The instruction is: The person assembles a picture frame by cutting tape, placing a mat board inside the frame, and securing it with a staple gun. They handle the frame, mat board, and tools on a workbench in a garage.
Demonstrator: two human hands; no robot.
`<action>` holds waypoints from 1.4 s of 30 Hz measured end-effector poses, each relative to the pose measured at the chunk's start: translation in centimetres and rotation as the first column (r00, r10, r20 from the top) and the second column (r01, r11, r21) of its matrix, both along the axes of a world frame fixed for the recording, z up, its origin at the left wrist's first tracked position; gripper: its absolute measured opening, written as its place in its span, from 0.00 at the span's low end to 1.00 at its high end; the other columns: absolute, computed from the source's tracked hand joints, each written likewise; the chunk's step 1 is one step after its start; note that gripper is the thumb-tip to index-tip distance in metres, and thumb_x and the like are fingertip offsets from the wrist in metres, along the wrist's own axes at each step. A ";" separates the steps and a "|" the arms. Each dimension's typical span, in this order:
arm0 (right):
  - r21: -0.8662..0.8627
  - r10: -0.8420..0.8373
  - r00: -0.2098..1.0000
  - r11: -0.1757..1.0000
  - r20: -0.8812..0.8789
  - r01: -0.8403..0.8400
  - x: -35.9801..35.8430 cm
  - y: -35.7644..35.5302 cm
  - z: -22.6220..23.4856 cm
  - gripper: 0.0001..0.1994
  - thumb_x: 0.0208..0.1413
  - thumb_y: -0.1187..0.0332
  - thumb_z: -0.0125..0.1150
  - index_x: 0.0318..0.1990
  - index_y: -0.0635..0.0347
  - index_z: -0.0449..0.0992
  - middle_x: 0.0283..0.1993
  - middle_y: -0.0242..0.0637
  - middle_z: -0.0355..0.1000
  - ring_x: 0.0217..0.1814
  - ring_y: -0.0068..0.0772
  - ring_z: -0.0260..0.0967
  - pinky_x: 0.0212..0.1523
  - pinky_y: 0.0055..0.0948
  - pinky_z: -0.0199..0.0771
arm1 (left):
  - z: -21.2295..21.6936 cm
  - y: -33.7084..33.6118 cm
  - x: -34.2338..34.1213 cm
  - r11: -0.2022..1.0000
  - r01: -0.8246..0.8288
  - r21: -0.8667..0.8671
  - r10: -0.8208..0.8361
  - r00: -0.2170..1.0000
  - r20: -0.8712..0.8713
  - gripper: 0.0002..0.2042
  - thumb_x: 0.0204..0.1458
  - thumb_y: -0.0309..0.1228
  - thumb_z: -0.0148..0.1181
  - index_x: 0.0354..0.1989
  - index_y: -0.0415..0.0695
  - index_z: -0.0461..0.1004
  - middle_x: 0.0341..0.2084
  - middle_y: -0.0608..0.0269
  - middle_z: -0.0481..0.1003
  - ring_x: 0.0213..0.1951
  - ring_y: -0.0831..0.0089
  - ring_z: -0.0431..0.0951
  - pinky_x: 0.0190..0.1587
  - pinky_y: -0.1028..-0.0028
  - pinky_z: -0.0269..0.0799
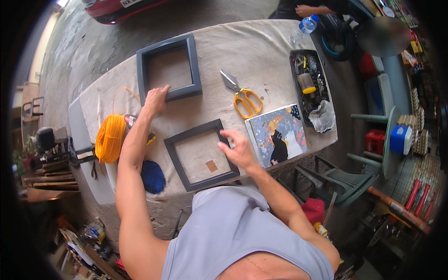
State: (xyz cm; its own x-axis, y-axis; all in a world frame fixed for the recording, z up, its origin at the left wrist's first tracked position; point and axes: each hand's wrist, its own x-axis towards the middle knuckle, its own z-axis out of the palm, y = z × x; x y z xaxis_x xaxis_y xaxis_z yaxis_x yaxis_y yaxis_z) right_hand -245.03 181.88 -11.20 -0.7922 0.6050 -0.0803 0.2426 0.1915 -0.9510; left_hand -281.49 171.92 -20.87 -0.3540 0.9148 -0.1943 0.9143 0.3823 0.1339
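Note:
A deep dark grey picture frame (196,70) rests toward the far left of the cloth-covered table. My left hand (156,99) is closed over its near side, close to the left corner. Nearer to me lies a thinner, flat dark frame (176,161), with bare tablecloth and a small brown patch (211,166) showing through its opening. My right hand (239,149) hovers at the flat frame's right side, thumb and fingers apart, holding nothing. Right of that hand sits a picture with a black cat and a white cat (277,135). Yellow-handled scissors (240,95) lie beyond it, blades partly apart.
Orange cord (110,139) and a blue round object (153,177) lie at the left. A black tray of hardware (308,70) and a water bottle (306,25) line the right side. Another person's hand (305,10) shows beyond. A green chair (340,179) stands off the right edge.

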 end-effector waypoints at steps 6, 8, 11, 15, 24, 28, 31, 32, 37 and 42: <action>-0.413 -0.008 0.673 0.795 -0.740 -0.444 -2.5 7.7 17.9 0.13 0.55 0.64 0.63 0.42 0.65 0.75 0.41 0.42 0.75 0.45 0.33 0.72 0.50 0.33 0.69 | 0.9 0.6 0.6 1.000 0.029 -0.004 -0.028 0.996 0.085 0.23 0.30 0.25 0.64 0.43 0.45 0.73 0.31 0.50 0.77 0.37 0.52 0.78 0.40 0.60 0.73; -0.151 0.166 0.524 0.846 -0.836 -0.510 -1.1 9.0 23.2 0.14 0.55 0.63 0.63 0.42 0.64 0.74 0.41 0.42 0.74 0.45 0.33 0.71 0.50 0.33 0.69 | 0.5 1.5 0.7 1.000 0.000 -0.015 0.001 0.995 0.099 0.23 0.30 0.28 0.64 0.42 0.46 0.73 0.28 0.49 0.77 0.35 0.51 0.78 0.39 0.59 0.74; 0.201 0.418 0.461 0.871 -0.783 -0.448 1.1 9.1 28.3 0.15 0.54 0.61 0.62 0.42 0.63 0.74 0.41 0.42 0.74 0.45 0.34 0.70 0.49 0.33 0.68 | 3.3 3.0 1.1 1.000 -0.010 0.017 0.009 0.998 0.059 0.24 0.30 0.30 0.65 0.43 0.48 0.75 0.27 0.49 0.78 0.33 0.50 0.78 0.39 0.57 0.75; 0.364 0.496 0.425 0.861 -0.757 -0.356 1.7 8.6 28.3 0.16 0.54 0.59 0.61 0.43 0.62 0.73 0.41 0.41 0.73 0.45 0.35 0.69 0.48 0.33 0.67 | 6.2 4.7 0.7 0.987 -0.083 0.134 0.054 0.977 0.205 0.28 0.28 0.31 0.68 0.46 0.43 0.76 0.31 0.45 0.78 0.36 0.50 0.79 0.42 0.61 0.75; 0.464 0.482 0.362 0.875 -0.798 -0.140 6.0 9.9 27.0 0.19 0.52 0.54 0.58 0.44 0.58 0.70 0.41 0.41 0.70 0.45 0.37 0.66 0.45 0.34 0.65 | 9.3 15.0 4.2 0.901 -0.328 0.285 0.163 0.863 0.478 0.25 0.27 0.30 0.72 0.41 0.38 0.77 0.28 0.55 0.79 0.32 0.68 0.80 0.39 0.70 0.74; 0.487 0.476 0.346 0.871 -0.808 -0.063 9.0 11.2 26.9 0.20 0.52 0.52 0.57 0.45 0.57 0.69 0.40 0.40 0.69 0.45 0.39 0.65 0.44 0.34 0.64 | 8.1 19.4 6.8 0.878 -0.307 0.368 0.081 0.853 0.516 0.26 0.28 0.31 0.72 0.42 0.40 0.77 0.29 0.54 0.80 0.33 0.66 0.81 0.39 0.69 0.74; 0.502 0.465 0.384 0.865 -0.798 -0.005 10.8 12.2 26.6 0.21 0.52 0.50 0.56 0.46 0.56 0.68 0.40 0.40 0.68 0.45 0.39 0.64 0.43 0.34 0.63 | 7.4 24.2 10.4 0.925 -0.174 0.337 0.026 0.916 0.401 0.27 0.29 0.32 0.72 0.45 0.42 0.76 0.30 0.51 0.80 0.35 0.60 0.81 0.40 0.66 0.74; 0.510 0.467 0.385 0.860 -0.796 0.010 11.5 12.6 26.6 0.22 0.51 0.49 0.56 0.46 0.56 0.68 0.40 0.40 0.68 0.45 0.40 0.63 0.43 0.34 0.63 | 7.2 25.5 11.3 0.945 -0.138 0.295 0.014 0.922 0.387 0.28 0.30 0.32 0.70 0.47 0.44 0.76 0.32 0.48 0.79 0.37 0.53 0.80 0.42 0.63 0.74; 0.527 0.420 0.471 0.842 -0.776 0.118 14.8 14.8 27.1 0.23 0.51 0.47 0.54 0.47 0.54 0.67 0.40 0.40 0.67 0.45 0.41 0.62 0.41 0.34 0.61 | 5.6 31.1 17.5 0.993 0.015 0.119 -0.036 0.983 0.180 0.28 0.32 0.28 0.62 0.50 0.50 0.76 0.37 0.47 0.78 0.42 0.52 0.78 0.46 0.60 0.75; 0.513 -0.015 0.833 0.782 -0.552 0.354 16.9 17.0 25.3 0.25 0.50 0.44 0.53 0.47 0.52 0.66 0.40 0.40 0.65 0.44 0.42 0.60 0.40 0.35 0.60 | 3.9 31.4 19.1 0.999 0.044 0.010 -0.044 0.996 0.072 0.28 0.34 0.26 0.60 0.52 0.51 0.75 0.35 0.49 0.79 0.41 0.52 0.79 0.45 0.61 0.75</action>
State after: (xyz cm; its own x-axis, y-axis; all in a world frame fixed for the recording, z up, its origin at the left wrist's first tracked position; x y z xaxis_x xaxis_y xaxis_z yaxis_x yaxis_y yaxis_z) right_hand -228.11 198.92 14.06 -0.4803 0.5348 0.6952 -0.1338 0.7387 -0.6607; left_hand -262.38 203.36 -17.02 -0.2988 0.9308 -0.2103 0.9180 0.3406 0.2029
